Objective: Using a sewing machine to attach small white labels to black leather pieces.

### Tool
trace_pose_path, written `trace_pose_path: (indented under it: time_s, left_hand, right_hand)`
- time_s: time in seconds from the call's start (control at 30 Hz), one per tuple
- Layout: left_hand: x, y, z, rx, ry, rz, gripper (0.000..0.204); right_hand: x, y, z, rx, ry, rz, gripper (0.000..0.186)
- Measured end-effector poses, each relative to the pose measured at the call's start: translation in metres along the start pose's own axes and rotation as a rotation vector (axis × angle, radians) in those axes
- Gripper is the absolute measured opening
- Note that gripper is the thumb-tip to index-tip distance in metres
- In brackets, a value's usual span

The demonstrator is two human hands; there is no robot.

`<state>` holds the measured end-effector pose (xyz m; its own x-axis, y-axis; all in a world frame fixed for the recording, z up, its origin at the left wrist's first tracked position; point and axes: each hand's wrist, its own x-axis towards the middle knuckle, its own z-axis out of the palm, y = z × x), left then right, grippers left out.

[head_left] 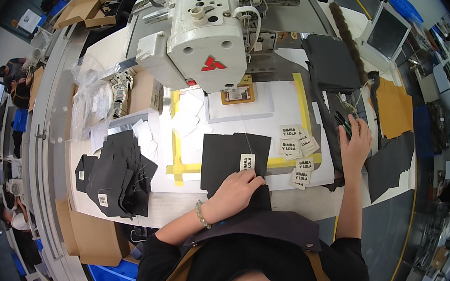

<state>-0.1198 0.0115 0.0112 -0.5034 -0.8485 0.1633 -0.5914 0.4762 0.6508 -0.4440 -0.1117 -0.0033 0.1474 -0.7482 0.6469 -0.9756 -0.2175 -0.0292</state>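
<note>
A black fabric piece (pixel 228 158) lies in front of me, with a pale printed label (pixel 247 162) on it and a loose thread trailing from above the label. My left hand (pixel 231 194) is closed on the fabric just below the label, fingers bent and pressed together. To the right, my right hand (pixel 356 140) has its fingers around a small dark green and black tool, apparently thread snips (pixel 342 121), over dark cloth. Several loose pale labels (pixel 289 147) lie in overlapping groups between my hands.
A white industrial sewing machine head (pixel 207 37) overhangs the yellow-taped worktop (pixel 177 169). Left are a pile of black labelled pieces (pixel 119 175) and a plastic bag (pixel 92 99). A folded black fabric stack (pixel 332 64), mustard cloth (pixel 394 108) and a screen (pixel 387 34) stand right.
</note>
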Motion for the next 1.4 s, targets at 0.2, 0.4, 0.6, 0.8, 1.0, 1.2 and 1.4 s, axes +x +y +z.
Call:
trace_pose_path:
  time_s: [0.2,0.4,0.6,0.8,1.0,1.2,1.4]
  left_hand:
    - [0.001,0.008,-0.001,0.160,-0.014,-0.040,0.021]
    - [-0.002,0.000,0.007,0.130,0.078,0.058,0.024]
    - [0.002,0.014,-0.008,0.010,0.093,0.116,0.025]
    - [0.005,0.021,-0.011,-0.037,0.130,0.088,0.022]
    - [0.002,0.022,-0.012,-0.053,0.166,0.073,0.024]
    - [0.002,0.022,-0.012,-0.055,0.152,0.076,0.025]
    - [0.005,0.021,-0.013,-0.061,0.160,0.095,0.024]
  right_hand:
    - [-0.008,0.022,0.014,0.125,-0.305,0.144,0.017]
    - [0.031,0.004,-0.008,0.435,-0.336,0.439,0.017]
    - [0.085,-0.061,-0.030,0.851,-0.667,-0.062,0.023]
    - [0.098,-0.124,0.004,0.548,-0.524,-0.775,0.031]
    - [0.096,-0.135,0.033,0.514,-0.550,-0.777,0.042]
    - [0.106,-0.139,0.037,0.473,-0.464,-0.912,0.054]
    - [0.109,-0.141,0.043,0.327,-0.214,-1.154,0.049]
